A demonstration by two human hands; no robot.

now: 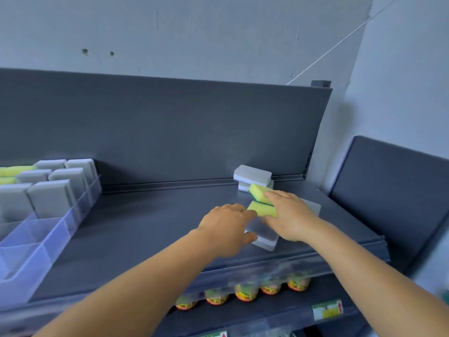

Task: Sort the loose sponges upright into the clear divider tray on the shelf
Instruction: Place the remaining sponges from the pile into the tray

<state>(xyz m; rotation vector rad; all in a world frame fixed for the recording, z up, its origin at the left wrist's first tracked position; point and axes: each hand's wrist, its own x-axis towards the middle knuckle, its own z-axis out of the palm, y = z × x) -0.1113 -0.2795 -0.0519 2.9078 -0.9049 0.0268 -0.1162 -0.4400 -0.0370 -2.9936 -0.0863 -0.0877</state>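
A pile of loose sponges lies on the right of the dark shelf (150,222): two yellow-green sponges (261,208) on top, grey ones behind (252,175) and one grey sponge (264,235) in front. My left hand (228,229) curls around the left end of the front grey sponge. My right hand (289,215) lies over the pile with fingers touching both yellow sponges. The clear divider tray (41,249) stands at the left, its far cells holding upright grey sponges (51,198) and yellow ones (14,170).
The shelf's dark back panel (170,132) rises behind the pile. Below the shelf's front lip, a row of jars with orange labels (245,294) stands on a lower shelf. Another dark panel (393,190) is at the right.
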